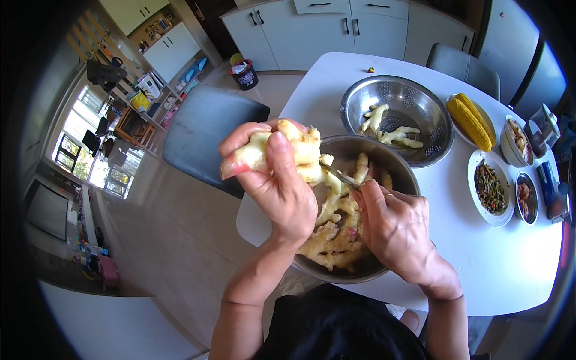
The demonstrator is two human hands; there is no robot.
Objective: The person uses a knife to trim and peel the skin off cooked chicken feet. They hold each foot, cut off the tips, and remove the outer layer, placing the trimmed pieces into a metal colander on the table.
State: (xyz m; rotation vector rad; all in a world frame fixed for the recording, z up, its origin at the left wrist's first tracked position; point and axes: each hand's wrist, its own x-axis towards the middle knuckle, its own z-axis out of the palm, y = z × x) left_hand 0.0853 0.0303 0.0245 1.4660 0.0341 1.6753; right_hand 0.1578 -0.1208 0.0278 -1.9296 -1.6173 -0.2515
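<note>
My left hand holds up a large piece of ginger root, pale yellow with a pink tip, above the left rim of a steel bowl. In my right hand is a thin metal tool, perhaps a small knife, its end touching the ginger; my fingers hide its handle. More ginger pieces lie in the bowl below my hands. Behind it, a perforated steel colander holds a few pale ginger pieces.
On the white table, at the right, are corn cobs on a plate, a plate of cooked greens, a bowl of food and a small dish of meat. A grey chair stands at the table's left.
</note>
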